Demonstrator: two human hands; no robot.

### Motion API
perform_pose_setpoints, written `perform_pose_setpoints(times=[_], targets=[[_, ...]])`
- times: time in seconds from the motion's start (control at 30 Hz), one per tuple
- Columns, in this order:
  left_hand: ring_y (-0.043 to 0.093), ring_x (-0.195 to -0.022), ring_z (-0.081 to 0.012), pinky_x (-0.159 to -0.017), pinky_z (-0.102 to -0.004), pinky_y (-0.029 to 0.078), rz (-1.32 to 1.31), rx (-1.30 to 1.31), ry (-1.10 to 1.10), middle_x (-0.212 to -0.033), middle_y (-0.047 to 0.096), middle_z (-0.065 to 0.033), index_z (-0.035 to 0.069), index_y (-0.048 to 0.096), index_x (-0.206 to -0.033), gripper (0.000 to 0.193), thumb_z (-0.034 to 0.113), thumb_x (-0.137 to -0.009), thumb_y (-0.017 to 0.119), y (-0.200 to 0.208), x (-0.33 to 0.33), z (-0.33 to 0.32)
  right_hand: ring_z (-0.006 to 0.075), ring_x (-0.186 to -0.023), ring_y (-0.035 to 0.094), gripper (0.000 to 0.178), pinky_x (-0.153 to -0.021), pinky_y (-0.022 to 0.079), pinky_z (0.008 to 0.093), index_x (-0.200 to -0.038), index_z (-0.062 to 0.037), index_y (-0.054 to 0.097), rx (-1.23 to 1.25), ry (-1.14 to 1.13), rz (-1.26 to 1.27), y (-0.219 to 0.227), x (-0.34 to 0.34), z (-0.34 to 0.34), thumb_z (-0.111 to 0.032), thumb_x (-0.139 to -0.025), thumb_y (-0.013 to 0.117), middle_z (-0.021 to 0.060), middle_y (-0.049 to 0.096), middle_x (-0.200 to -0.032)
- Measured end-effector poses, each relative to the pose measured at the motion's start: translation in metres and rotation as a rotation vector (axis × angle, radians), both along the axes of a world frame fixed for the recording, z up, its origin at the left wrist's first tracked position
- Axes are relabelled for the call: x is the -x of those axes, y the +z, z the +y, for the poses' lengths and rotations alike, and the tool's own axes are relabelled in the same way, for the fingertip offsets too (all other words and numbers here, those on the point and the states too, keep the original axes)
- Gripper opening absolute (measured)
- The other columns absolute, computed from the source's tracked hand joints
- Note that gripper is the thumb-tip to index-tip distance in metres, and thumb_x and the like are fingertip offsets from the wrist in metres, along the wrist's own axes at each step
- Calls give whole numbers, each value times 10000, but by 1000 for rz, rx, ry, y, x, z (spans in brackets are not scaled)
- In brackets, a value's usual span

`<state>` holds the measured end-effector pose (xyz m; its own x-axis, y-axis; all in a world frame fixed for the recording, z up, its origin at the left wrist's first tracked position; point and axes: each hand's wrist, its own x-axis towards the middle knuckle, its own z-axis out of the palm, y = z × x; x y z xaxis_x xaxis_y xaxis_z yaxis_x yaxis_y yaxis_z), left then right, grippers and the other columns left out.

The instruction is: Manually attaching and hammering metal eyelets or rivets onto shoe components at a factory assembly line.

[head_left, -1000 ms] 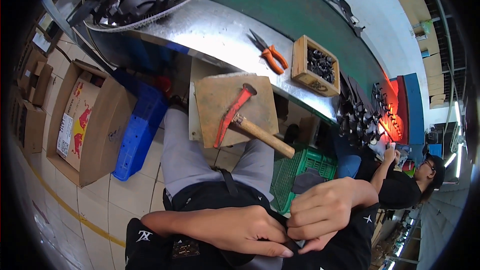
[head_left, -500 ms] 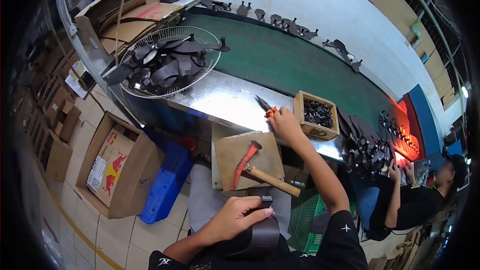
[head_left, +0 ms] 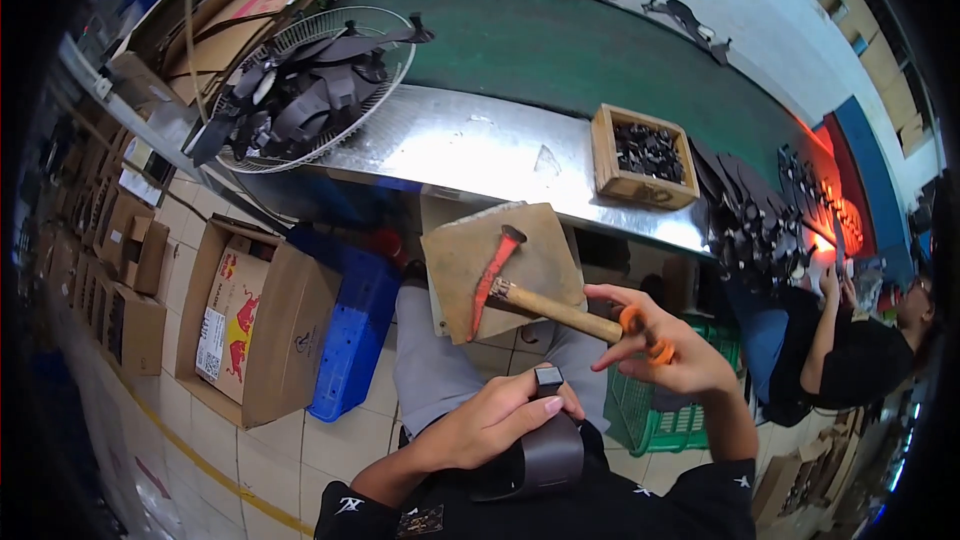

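My left hand (head_left: 500, 418) is closed around a dark brown curved strap piece (head_left: 553, 455), low in front of my body. A small squared dark end (head_left: 548, 376) of it sticks up above the fingers. My right hand (head_left: 680, 350) holds a pair of orange-handled scissors (head_left: 661, 351), its fingers in the loops. The blades cannot be made out. Just left of that hand lies a hammer (head_left: 548, 306) with a red head and wooden handle, resting on a brown board (head_left: 450, 260) by my knees. The handle's end reaches up to the right fingers.
Beyond the board runs a metal ledge (head_left: 470, 155) beside a green conveyor belt (head_left: 520, 40). A wire basket (head_left: 408, 60) of dark straps and a wooden box (head_left: 650, 192) of small black parts stand there. Cardboard and blue boxes (head_left: 355, 340) are left; another person (head_left: 860, 355) sits right.
My right hand has come back from the metal ledge toward my lap, bringing the orange-handled scissors. My left hand still grips the strap piece. The view has shifted.
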<state>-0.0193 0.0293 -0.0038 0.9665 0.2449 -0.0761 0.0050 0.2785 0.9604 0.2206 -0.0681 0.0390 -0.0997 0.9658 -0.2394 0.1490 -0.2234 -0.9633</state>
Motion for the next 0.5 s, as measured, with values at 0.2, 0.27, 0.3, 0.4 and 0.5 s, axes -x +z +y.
perform_pose_setpoints(times=[0.2, 0.27, 0.3, 0.4, 0.5], targets=[[606, -1014, -233, -922, -339, 443, 28, 15, -24, -1085, 669, -141, -20, 604, -1040, 336, 257, -998, 418, 4, -13, -7, 325, -1405, 331, 428, -1132, 181, 550, -1186, -56, 608, -77, 362, -782, 22, -9, -26, -1, -762, 618, 142, 355, -1502], [607, -1014, -230, -925, -338, 443, 42, 8, -50, -1081, 669, -139, -18, 594, -1062, 330, 256, -998, 423, 5, -14, -7, 309, -1399, 344, 456, -1131, 177, 578, -1220, -60, 582, -31, 351, -829, 26, -8, -27, 2, -769, 613, 134, 368, -1482], [608, -1014, -227, -928, -337, 443, 52, 8, -72, -1078, 669, -137, -16, 584, -1083, 325, 255, -998, 428, 5, -15, -8, 305, -1387, 358, 429, -1124, 172, 608, -1214, -59, 581, -13, 371, -849, 30, -8, -25, -7, -790, 609, 135, 400, -1434], [608, -1010, -223, -934, -328, 442, 94, -31, -106, -1062, 672, -133, -18, 574, -1096, 316, 248, -1001, 431, 9, -17, -5, 300, -1350, 396, 392, -1111, 164, 659, -1208, -57, 574, -4, 401, -887, 34, -9, -25, -29, -819, 617, 136, 444, -1351], [608, -1004, -215, -930, -326, 442, 86, -52, -66, -1044, 674, -127, -20, 577, -1087, 311, 239, -1006, 426, 5, -17, -9, 305, -1300, 440, 384, -1109, 164, 675, -1208, -53, 568, -28, 423, -933, 34, -11, -24, -65, -832, 647, 137, 461, -1308]])
